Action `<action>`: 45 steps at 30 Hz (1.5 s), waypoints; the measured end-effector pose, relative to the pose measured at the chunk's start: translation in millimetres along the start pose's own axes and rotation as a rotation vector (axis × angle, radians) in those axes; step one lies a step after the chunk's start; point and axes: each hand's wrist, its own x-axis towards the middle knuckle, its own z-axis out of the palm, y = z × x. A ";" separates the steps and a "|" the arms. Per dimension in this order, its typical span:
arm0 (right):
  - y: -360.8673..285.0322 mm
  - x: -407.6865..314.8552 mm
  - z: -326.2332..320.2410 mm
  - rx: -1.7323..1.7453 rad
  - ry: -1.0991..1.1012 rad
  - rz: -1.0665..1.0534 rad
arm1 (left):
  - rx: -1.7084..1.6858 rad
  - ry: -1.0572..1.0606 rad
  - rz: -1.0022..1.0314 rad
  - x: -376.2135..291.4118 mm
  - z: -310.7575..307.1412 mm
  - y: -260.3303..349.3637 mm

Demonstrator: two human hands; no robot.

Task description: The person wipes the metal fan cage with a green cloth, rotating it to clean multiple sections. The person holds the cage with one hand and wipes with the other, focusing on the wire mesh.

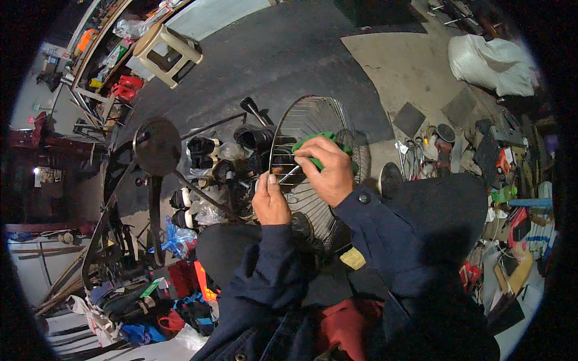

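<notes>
A round wire fan guard (314, 198) stands tilted between my knees. My left hand (272, 201) pinches its rim at the left side, thumb and fingers closed on the wire. My right hand (328, 167) holds a green cloth (316, 163) against the guard's wires, to the right of and a little above my left hand. Part of the cloth is hidden by the fingers. Through the wires, green shows behind the guard as well; what it belongs to is unclear. A yellow sponge-like piece (352, 258) lies below the guard, near my right sleeve.
Left of me stands a metal frame with a round plate (157, 146). Shoes (199, 153) and plastic bags lie beyond my left knee. A plastic stool (168, 54) is at the upper left. Tools and clutter lie at the right, with a white sack (492, 63) farther off.
</notes>
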 end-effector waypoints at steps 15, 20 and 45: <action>-13.2 -4.1 1.3 -0.060 -0.061 -0.035 | -0.044 -0.035 -0.031 0.2 -2.4 5.7; -9.8 -5.2 -19.1 -0.153 -0.113 0.174 | -0.098 -0.030 -0.064 5.4 -6.4 11.7; -9.9 -13.1 -18.8 -0.144 -0.068 0.108 | -0.265 -0.076 -0.176 6.3 -5.5 10.8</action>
